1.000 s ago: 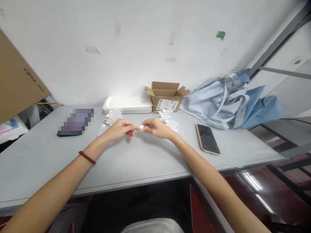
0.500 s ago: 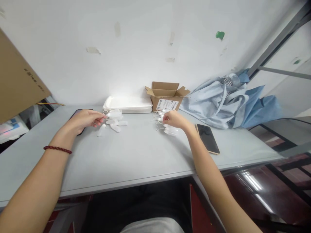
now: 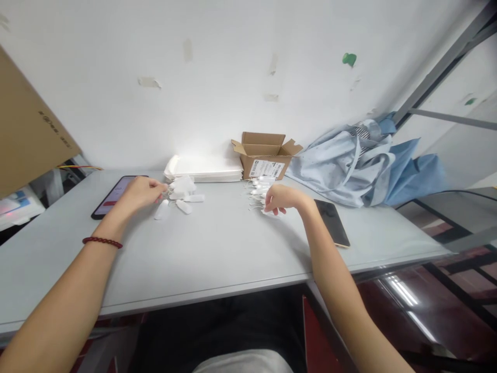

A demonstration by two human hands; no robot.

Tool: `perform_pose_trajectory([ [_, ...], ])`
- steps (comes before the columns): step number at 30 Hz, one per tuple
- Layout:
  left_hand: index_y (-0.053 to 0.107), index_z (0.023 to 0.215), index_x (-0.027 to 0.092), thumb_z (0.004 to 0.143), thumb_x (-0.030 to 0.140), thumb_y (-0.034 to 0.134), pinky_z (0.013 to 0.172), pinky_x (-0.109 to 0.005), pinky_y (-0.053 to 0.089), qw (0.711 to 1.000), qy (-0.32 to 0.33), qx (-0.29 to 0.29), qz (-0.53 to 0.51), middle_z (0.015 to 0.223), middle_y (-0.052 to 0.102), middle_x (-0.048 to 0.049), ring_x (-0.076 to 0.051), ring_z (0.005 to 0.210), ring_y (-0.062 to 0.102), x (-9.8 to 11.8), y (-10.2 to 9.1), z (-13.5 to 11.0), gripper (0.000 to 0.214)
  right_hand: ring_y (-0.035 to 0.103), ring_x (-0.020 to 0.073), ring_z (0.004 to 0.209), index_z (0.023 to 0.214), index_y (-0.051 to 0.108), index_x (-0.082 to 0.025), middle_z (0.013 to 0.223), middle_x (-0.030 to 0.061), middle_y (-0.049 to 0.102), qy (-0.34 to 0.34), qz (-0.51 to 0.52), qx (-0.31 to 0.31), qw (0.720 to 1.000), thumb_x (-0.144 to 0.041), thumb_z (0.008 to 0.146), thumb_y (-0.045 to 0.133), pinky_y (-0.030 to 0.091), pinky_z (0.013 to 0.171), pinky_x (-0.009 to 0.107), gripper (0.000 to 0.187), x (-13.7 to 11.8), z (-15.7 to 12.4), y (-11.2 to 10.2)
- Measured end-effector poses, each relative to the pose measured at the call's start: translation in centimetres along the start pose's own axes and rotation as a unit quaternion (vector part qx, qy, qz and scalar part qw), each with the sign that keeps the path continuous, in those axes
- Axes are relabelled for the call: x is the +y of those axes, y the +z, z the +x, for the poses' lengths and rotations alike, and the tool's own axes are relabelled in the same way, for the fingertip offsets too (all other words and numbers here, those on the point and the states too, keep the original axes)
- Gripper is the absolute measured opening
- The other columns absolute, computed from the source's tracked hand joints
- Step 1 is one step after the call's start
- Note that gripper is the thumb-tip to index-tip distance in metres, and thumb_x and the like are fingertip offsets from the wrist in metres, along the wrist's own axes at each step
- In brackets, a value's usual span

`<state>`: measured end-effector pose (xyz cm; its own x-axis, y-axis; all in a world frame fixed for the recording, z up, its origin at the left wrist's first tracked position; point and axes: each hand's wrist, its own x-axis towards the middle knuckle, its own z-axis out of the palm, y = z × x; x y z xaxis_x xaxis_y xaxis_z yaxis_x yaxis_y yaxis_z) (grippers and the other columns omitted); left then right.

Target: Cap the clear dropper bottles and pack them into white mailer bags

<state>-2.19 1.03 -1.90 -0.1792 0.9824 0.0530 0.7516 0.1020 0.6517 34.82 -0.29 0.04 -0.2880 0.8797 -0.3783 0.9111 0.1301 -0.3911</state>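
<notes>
My left hand (image 3: 145, 191) is closed in a pinch at the left edge of a loose pile of small white strung tags (image 3: 182, 187). What its fingertips hold, if anything, is too small to make out. Several tags lie spread at the near side of this pile, one of them a single tag (image 3: 161, 210) just below my fingers. Over the near end of a second row of white strung tags (image 3: 258, 190), my right hand (image 3: 285, 198) has its fingers bent down and pressed on a white tag (image 3: 272, 213), partly hidden by the fingers.
Behind the tags, a stack of white flat sheets or trays (image 3: 205, 168) and an open cardboard box (image 3: 264, 167) stand against the wall. A lit phone (image 3: 101, 206) lies under my left wrist, a dark phone (image 3: 333, 223) beside my right forearm. Blue cloth (image 3: 349, 166) is heaped at right.
My left hand has drawn slightly back from the pile, and the tag near its fingertips now lies among the others. My right hand has shifted nearer and right, onto the row's near end.
</notes>
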Motion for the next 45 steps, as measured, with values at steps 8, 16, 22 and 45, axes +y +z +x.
perform_pose_trajectory([
  [8,0.065,0.065,0.017,0.076,0.042,0.055,0.055,-0.026,0.035,0.995,0.083,0.052,0.005,0.055,0.059,-0.0001,-0.016,0.056,0.051,1.8,0.8,-1.3,0.029,0.055,0.0116,0.048,0.053,0.059,-0.014,0.059,0.0048,0.066,0.017,-0.049,-0.05,0.997,-0.015,0.066,0.064,0.041,0.054,0.025,0.014,-1.1,0.2,0.4],
  [16,0.064,0.068,0.017,0.078,0.045,0.056,0.05,-0.025,0.035,0.985,0.141,-0.06,-0.081,0.051,0.053,0.0024,-0.013,0.048,0.048,4.5,4.2,-3.9,0.03,0.053,0.0127,0.06,0.08,0.069,-0.015,0.076,0.0038,0.065,-0.063,-0.063,0.017,0.996,-0.025,0.067,0.067,0.034,0.05,0.023,0.017,-1.3,1.3,1.5],
  [22,0.063,0.099,0.016,0.085,0.046,0.052,0.049,-0.025,0.041,0.953,0.158,-0.214,-0.146,0.072,0.066,-0.0029,-0.013,0.053,0.055,5.0,6.6,-4.9,0.035,0.045,0.0087,0.058,0.075,0.063,-0.015,0.065,-0.0022,0.055,-0.195,0.034,0.121,0.973,-0.024,0.071,0.064,0.032,0.054,0.022,0.01,-3.0,1.5,2.8],
  [45,0.061,0.062,0.014,0.074,0.036,0.072,0.048,-0.023,0.034,0.904,0.03,-0.233,-0.358,0.059,0.053,0.0008,-0.008,0.049,0.043,5.8,7.0,-5.7,0.027,0.058,0.0116,0.059,0.079,0.054,-0.016,0.061,-0.0018,0.061,-0.267,0.143,0.127,0.945,-0.025,0.079,0.06,0.039,0.061,0.023,0.011,-6.0,0.6,5.1],
])
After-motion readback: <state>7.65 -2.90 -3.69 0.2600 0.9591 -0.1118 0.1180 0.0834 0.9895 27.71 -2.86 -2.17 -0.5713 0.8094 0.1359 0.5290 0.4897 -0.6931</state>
